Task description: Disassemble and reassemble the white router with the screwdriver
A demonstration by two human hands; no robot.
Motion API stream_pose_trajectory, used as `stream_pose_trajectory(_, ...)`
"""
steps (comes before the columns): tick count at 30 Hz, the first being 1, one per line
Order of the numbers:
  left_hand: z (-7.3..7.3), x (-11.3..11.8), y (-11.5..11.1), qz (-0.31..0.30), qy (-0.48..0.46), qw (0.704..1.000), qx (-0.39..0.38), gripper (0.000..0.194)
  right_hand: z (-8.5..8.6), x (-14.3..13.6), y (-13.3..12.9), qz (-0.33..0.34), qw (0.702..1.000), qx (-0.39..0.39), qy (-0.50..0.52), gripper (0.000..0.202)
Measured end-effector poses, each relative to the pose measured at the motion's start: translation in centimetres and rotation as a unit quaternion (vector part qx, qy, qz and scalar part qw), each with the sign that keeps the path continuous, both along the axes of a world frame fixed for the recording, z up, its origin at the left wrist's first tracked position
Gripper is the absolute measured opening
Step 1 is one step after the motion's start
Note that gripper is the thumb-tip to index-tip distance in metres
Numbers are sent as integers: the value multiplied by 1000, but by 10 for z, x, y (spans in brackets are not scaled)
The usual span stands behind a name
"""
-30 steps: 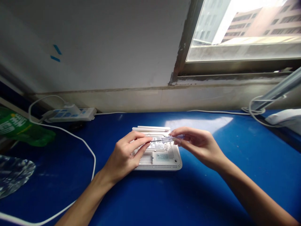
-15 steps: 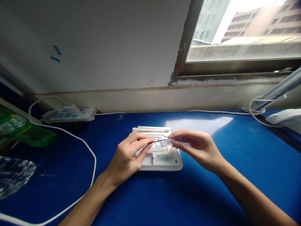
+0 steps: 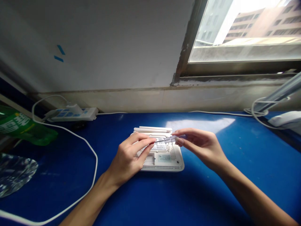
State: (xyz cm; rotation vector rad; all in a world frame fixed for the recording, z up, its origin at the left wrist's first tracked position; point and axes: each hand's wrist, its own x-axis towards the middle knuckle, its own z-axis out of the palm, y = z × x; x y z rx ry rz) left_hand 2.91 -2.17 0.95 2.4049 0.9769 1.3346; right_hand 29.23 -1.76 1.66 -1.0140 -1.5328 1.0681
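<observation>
Between both hands, over a white router (image 3: pixel 150 168), is a small screwdriver (image 3: pixel 168 139) with a thin dark shaft and a clear, purplish handle. My left hand (image 3: pixel 130 150) pinches the shaft near its end with thumb and fingertips. The clear handle is held at its far end by my right hand (image 3: pixel 202 144), between thumb and fingers. The router lies with its vented, labelled side up, its antennas (image 3: pixel 152 129) folded along the back edge. My left hand covers part of its left side. The tip of the shaft is hidden in my left fingers.
At the back left a white power strip (image 3: pixel 90 114) has a plug in it; its white cable (image 3: pixel 90 147) loops across the left side. A green bottle (image 3: pixel 37 131) and a clear plastic bottle (image 3: pixel 17 172) lie at the left edge. A metal pole (image 3: pixel 279 91) stands at right.
The clear handle, tilted and lower before, now lies nearly in line with the shaft. My right hand has shifted slightly to the right; the left still pinches the shaft. The view has moved a little.
</observation>
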Motion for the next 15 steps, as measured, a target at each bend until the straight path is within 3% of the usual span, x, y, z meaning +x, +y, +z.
stream_pose_trajectory(6, -2, 3, -2, -25, -14, 999, -37, 25, -4, -4, -2, 31, 999, 11, -16, 20)
stream_pose_trajectory(15, -5, 3, -4, -16, -22, 998, -60, 25, -5, -1, -3, 49, 999, -3, 0, 18)
